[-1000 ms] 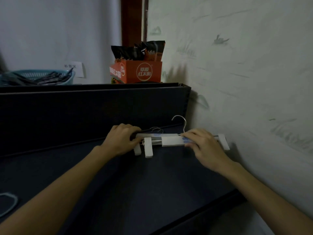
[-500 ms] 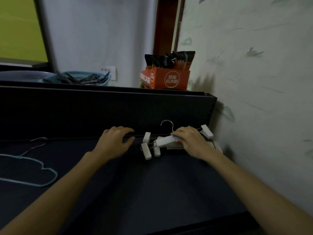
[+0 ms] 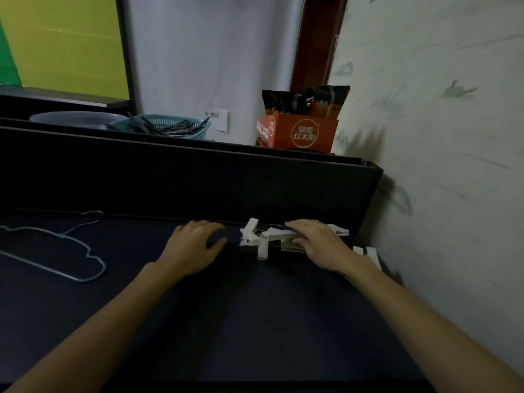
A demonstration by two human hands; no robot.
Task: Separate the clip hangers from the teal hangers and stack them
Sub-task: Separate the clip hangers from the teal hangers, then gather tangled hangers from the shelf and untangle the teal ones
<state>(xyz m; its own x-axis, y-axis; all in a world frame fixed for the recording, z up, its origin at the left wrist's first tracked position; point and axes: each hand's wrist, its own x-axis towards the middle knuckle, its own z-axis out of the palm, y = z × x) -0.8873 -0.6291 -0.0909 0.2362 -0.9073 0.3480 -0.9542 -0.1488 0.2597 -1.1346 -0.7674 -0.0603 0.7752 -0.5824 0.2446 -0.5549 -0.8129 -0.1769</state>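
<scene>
In the head view, the right hand [image 3: 317, 245] is laid palm down over a stack of clip hangers [image 3: 272, 239] at the far right of the dark table [image 3: 255, 321]. The fingers [image 3: 297, 225] are spread across the top of the stack and bent over it; whether the stack is gripped or only pressed down cannot be told. White clips are seen jutting out to the left of this hand, one pointing toward the camera, and further white clips [image 3: 371, 255] are seen just right of the wrist, beside the pale wall [image 3: 439, 137].

The left hand [image 3: 195, 248] is held just to the left of the stack, apart from it, with the fingers curled loosely downward and the thumb toward the clips. Nothing is held in it; whether the table is touched by it cannot be told.

Well to the left of the left hand, a teal hanger [image 3: 56, 251] is seen lying flat on the table, its hook toward the dark back panel [image 3: 184, 180].

Behind the panel, beyond both hands, a teal basket [image 3: 195, 131] filled with dark items is seen, with an orange box [image 3: 303, 134] of dark packets to its right, nearly above the grip on the stack.
</scene>
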